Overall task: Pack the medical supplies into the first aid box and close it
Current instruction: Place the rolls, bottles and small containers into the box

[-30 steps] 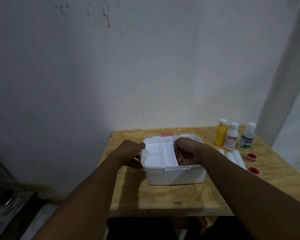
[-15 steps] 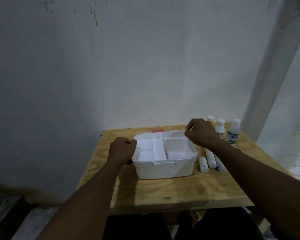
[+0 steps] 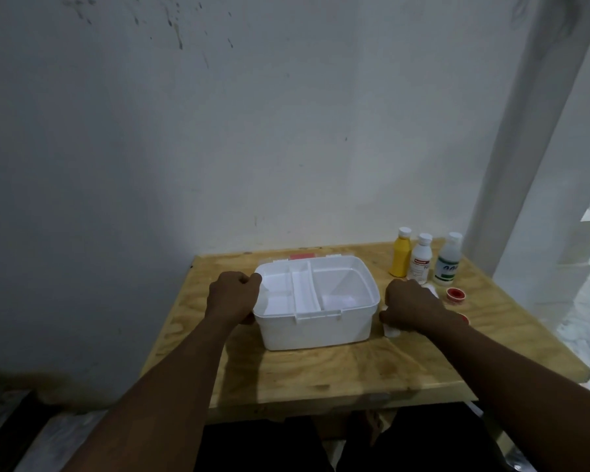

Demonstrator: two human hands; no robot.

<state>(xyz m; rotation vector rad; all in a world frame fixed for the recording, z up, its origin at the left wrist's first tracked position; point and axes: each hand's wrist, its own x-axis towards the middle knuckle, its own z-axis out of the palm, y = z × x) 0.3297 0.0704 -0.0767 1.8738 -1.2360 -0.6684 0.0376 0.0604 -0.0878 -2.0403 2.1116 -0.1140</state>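
The white first aid box (image 3: 315, 330) stands open on the wooden table (image 3: 338, 376), with an inner tray split into compartments and nothing in them. My left hand (image 3: 234, 298) grips the box's left rim. My right hand (image 3: 411, 310) lies to the right of the box, over the white gauze rolls (image 3: 390, 330), fingers curled down onto them; how firmly it holds one is hidden. Behind it stand a yellow bottle (image 3: 401, 255), a white bottle (image 3: 421, 264) and a clear bottle (image 3: 448, 265). A red tape roll (image 3: 456, 293) lies right of my hand.
The box's lid with a red patch (image 3: 302, 256) lies folded back behind it. A second red tape roll (image 3: 464, 318) peeks out beside my right wrist. A white wall rises behind the table and a white post (image 3: 532, 165) stands at the right.
My right hand has come down from the box's far right corner onto the gauze rolls beside the box. My left hand has stayed on the left rim.
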